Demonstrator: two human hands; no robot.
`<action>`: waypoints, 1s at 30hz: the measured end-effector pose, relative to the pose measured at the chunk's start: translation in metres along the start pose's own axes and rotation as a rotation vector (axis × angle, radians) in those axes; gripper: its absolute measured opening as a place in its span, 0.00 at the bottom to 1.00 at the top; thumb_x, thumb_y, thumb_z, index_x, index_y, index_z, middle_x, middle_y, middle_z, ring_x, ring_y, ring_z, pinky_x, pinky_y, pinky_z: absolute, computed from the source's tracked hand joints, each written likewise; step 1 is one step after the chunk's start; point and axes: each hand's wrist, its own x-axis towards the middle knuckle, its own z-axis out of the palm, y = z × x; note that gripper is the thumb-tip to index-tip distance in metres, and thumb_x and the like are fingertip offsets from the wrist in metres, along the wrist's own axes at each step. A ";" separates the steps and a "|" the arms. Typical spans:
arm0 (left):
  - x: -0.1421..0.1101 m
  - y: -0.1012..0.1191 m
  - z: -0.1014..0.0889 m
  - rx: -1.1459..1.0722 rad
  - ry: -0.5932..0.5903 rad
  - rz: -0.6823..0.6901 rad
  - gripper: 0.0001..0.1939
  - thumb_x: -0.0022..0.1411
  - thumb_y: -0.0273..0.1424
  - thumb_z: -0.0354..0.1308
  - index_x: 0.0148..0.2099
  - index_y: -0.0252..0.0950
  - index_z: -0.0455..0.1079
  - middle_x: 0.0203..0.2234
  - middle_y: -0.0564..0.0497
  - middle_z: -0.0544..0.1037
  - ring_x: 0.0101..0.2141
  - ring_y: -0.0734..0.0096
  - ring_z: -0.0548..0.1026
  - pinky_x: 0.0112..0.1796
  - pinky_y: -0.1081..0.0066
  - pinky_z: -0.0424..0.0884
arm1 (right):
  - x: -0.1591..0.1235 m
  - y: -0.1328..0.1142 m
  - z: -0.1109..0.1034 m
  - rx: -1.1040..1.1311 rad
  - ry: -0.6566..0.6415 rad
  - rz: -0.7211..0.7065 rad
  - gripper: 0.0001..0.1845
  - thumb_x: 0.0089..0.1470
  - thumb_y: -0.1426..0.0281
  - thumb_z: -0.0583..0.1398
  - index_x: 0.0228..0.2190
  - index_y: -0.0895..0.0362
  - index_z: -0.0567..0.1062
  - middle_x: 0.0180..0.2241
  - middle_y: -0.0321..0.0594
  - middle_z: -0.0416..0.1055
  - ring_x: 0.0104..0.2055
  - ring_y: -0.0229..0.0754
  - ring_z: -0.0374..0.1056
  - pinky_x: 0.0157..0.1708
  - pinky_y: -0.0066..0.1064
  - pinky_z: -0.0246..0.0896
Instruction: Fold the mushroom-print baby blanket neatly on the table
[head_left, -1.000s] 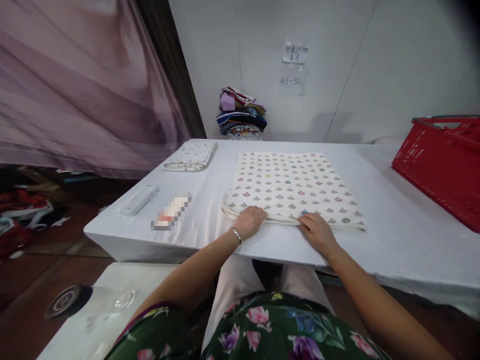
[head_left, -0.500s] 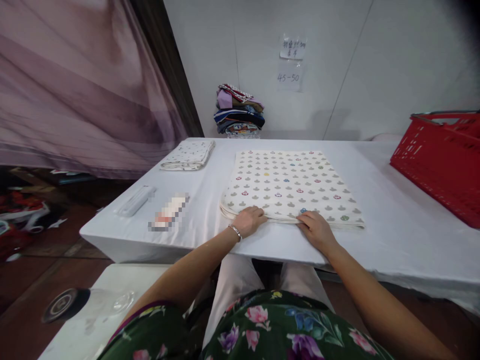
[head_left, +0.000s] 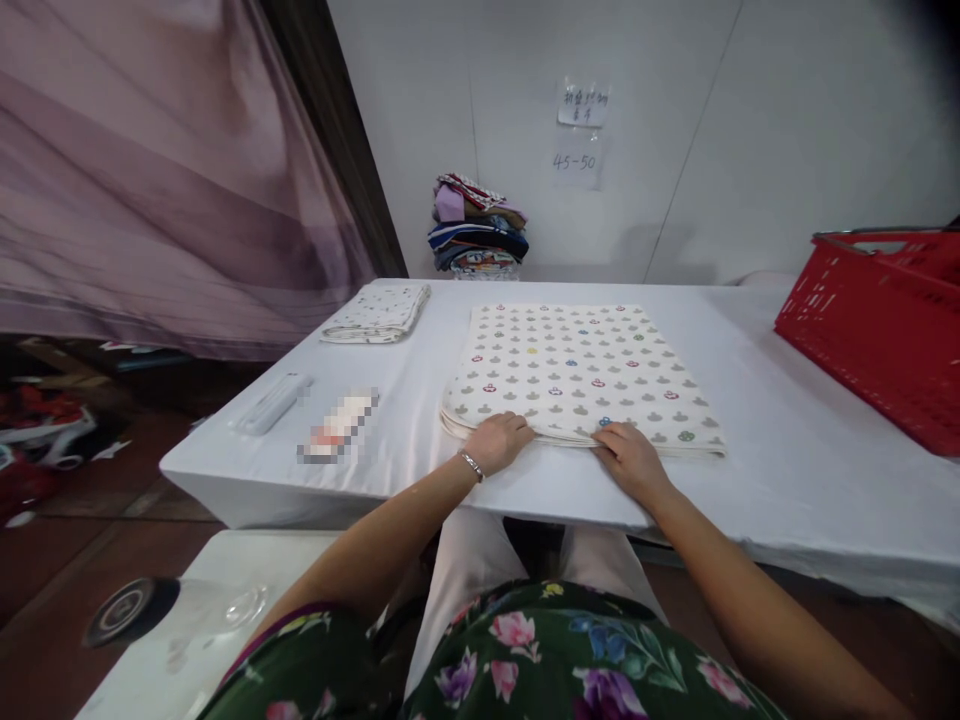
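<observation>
A cream cloth (head_left: pixel 570 375) with small grey and coloured motifs lies folded flat in front of me on the white-covered table (head_left: pixel 780 480). Its near edge shows more than one layer. My left hand (head_left: pixel 500 443), with a silver bracelet at the wrist, grips that edge left of the middle, fingers on top. To the right, my right hand (head_left: pixel 634 462) pinches the same edge, thumb low and fingers above. Both hands are closed on the cloth, with a short stretch of edge showing between them.
Another folded patterned cloth (head_left: pixel 379 312) lies at the back left. Nearer me are a white elongated object (head_left: pixel 274 404) and a pixelated item (head_left: pixel 339 425). A red basket (head_left: pixel 877 335) stands at the right. Folded fabrics (head_left: pixel 478 230) are stacked by the wall. A clear bottle (head_left: pixel 202 605) lies at lower left.
Both hands keep their hold on the cloth's near edge, and the cloth lies as before. Only the camera view has shifted slightly.
</observation>
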 end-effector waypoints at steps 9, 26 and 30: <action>0.001 0.000 0.005 0.063 0.047 -0.014 0.11 0.64 0.22 0.43 0.33 0.34 0.64 0.26 0.50 0.70 0.29 0.70 0.67 0.30 0.69 0.62 | 0.000 0.000 0.001 0.003 0.017 0.000 0.13 0.58 0.67 0.53 0.38 0.56 0.75 0.37 0.45 0.70 0.39 0.46 0.63 0.38 0.37 0.59; 0.000 0.001 0.000 -0.027 0.024 -0.025 0.11 0.66 0.30 0.45 0.39 0.35 0.68 0.34 0.48 0.73 0.36 0.69 0.69 0.35 0.69 0.64 | 0.000 -0.001 0.000 0.001 0.010 0.002 0.13 0.58 0.67 0.52 0.38 0.56 0.75 0.37 0.45 0.70 0.39 0.46 0.63 0.38 0.37 0.59; 0.002 0.000 0.001 -0.026 0.034 -0.077 0.12 0.66 0.30 0.44 0.39 0.34 0.68 0.33 0.47 0.73 0.35 0.69 0.69 0.35 0.68 0.64 | 0.001 -0.001 -0.001 -0.007 0.005 0.009 0.13 0.58 0.67 0.53 0.38 0.55 0.75 0.37 0.44 0.70 0.39 0.46 0.63 0.38 0.36 0.59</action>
